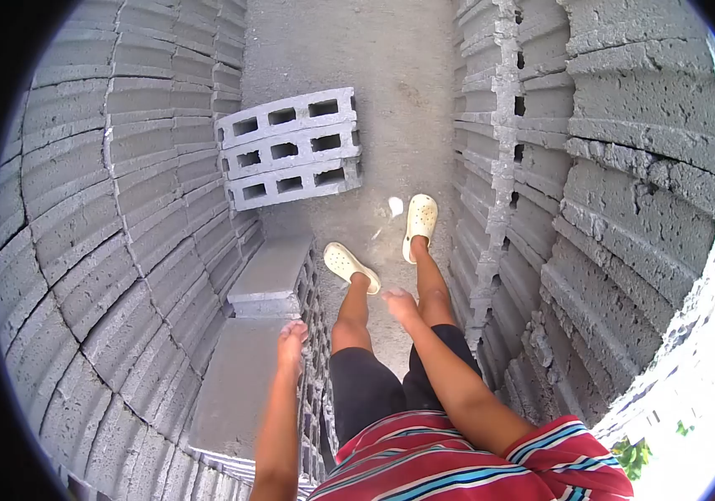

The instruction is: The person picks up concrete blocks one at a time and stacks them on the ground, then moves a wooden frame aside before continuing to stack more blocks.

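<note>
My left hand (293, 336) hangs with curled fingers beside the edge of a stack of concrete blocks, and I see nothing held in it. Beneath and left of it lies the smooth top of a grey concrete block (236, 384). A second block (272, 265) sits just beyond, at the stack's far end. In front of my legs hovers my right hand (400, 306), somewhat blurred, its fingers loosely bent and partly apart with no object visible. Farther ahead, three hollow blocks (290, 152) are piled with their rectangular holes facing me.
Tall walls of stacked concrete blocks rise on the left (82, 225) and right (624, 209). Between them runs a dusty concrete floor (349, 42), where my pale clogs (421, 215) stand near a small white scrap (396, 206). Green leaves (633, 457) show at lower right.
</note>
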Motion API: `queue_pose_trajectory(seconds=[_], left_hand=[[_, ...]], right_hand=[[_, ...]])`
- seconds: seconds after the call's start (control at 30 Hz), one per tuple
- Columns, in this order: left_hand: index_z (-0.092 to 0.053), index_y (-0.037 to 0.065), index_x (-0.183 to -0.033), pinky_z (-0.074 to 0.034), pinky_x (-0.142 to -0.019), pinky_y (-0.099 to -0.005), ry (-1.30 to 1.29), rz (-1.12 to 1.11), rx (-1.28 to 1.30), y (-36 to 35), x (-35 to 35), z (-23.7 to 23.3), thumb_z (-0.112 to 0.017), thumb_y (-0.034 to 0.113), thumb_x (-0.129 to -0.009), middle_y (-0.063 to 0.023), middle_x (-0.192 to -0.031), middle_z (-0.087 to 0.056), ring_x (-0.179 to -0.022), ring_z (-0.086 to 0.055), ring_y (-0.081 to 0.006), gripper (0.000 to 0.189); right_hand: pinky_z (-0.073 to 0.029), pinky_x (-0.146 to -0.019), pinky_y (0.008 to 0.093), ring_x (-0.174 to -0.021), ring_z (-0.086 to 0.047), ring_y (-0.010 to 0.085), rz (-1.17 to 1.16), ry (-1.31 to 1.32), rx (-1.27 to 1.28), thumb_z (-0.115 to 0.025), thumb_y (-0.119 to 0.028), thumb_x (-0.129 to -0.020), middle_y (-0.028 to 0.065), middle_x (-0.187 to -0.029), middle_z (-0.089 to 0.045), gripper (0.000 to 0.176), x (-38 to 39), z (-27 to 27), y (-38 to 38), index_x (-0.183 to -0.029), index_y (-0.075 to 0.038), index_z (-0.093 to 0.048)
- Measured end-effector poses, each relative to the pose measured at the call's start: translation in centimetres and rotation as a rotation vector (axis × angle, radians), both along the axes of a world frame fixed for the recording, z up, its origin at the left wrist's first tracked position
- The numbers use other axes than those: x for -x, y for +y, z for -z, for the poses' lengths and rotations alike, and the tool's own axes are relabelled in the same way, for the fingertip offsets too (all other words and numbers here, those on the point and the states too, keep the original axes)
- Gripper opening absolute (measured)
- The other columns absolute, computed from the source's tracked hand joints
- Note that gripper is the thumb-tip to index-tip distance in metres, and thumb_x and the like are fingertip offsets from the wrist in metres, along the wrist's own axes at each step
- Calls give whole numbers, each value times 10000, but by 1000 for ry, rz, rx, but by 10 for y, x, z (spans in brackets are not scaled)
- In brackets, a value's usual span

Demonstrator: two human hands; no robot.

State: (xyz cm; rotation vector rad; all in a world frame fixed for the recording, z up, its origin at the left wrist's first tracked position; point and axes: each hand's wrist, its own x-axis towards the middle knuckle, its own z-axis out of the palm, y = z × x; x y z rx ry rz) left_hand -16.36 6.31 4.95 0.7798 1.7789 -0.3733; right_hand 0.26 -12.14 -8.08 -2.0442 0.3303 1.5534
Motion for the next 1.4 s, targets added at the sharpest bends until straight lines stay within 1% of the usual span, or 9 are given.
queue_pose_trajectory(seconds=[0.07, 0.17, 0.3, 0.37, 0.5, 0.67, 0.8, 1.13, 1.4], left_hand=[[-490, 118, -1096, -349, -738, -304, 16, -19, 27, -9, 15, -7, -528, 287, -765, -26, -984, -585, -937, -531, -158, 373], [-471, 95, -1136, -354, -787, -332, 48, -21, 81, -15, 15, -19, -509, 296, -776, -45, -1027, -578, -971, -526, -180, 414], [-433, 81, -1179, -335, -869, -369, -35, 41, 174, 8, 18, -10, -478, 309, -810, -69, -1082, -561, -1011, -509, -214, 436], [-428, 86, -1177, -338, -859, -371, -105, 44, 125, 30, 13, -2, -476, 311, -820, -66, -1078, -562, -996, -513, -209, 424], [-466, 96, -1142, -377, -771, -330, -252, -98, -16, 83, -17, -8, -485, 342, -836, -54, -1022, -593, -903, -548, -170, 393], [-464, 95, -1144, -376, -809, -354, -372, -28, -125, 129, -39, 1, -480, 343, -842, -58, -1028, -592, -895, -551, -172, 391], [-466, 107, -1145, -373, -814, -368, -444, -299, -110, 117, -29, -1, -464, 349, -844, -60, -1040, -590, -902, -556, -186, 386], [-447, 89, -1162, -330, -882, -386, -381, -565, 65, 27, 16, -8, -458, 362, -829, -71, -1131, -541, -1024, -491, -216, 430], [-440, 88, -1183, -308, -909, -392, -433, -586, -51, 72, 4, -24, -458, 373, -832, -56, -1142, -537, -1028, -497, -209, 452]], right_hand=[[-436, -577, 280, -627, -532, 142, 1, -21, 27, -592, -250, -747, 75, -791, -610, 304, -15, -41, 15, -936, -12, -610], [-438, -582, 279, -658, -540, 137, -92, 72, -12, -596, -235, -745, 77, -847, -604, 318, -2, 1, 3, -973, -14, -595], [-427, -582, 259, -654, -530, 106, 54, -20, -255, -564, -225, -777, 43, -837, -596, 265, -59, -44, 63, -959, -37, -603], [-414, -600, 238, -678, -532, 93, 126, -57, -296, -547, -231, -796, 9, -839, -596, 240, -116, -154, 120, -961, -65, -600], [-406, -636, 236, -735, -545, 88, 176, -212, -503, -544, -241, -798, -18, -888, -601, 254, -162, -190, 138, -1001, -91, -574], [-425, -651, 285, -742, -557, 140, 103, -263, -282, -535, -288, -794, 28, -915, -603, 279, -192, -179, 111, -998, -101, -572], [-428, -657, 301, -757, -560, 155, 54, -225, -140, -518, -289, -801, 40, -930, -603, 284, -191, -191, 116, -1012, -105, -568], [-422, -696, 302, -798, -561, 163, -307, -304, -338, -508, -302, -805, 50, -969, -604, 286, -181, -259, 185, -1010, -116, -576], [-415, -669, 294, -770, -561, 153, -264, -351, -281, -519, -307, -791, 39, -952, -598, 293, -174, -278, 143, -1006, -116, -578]])
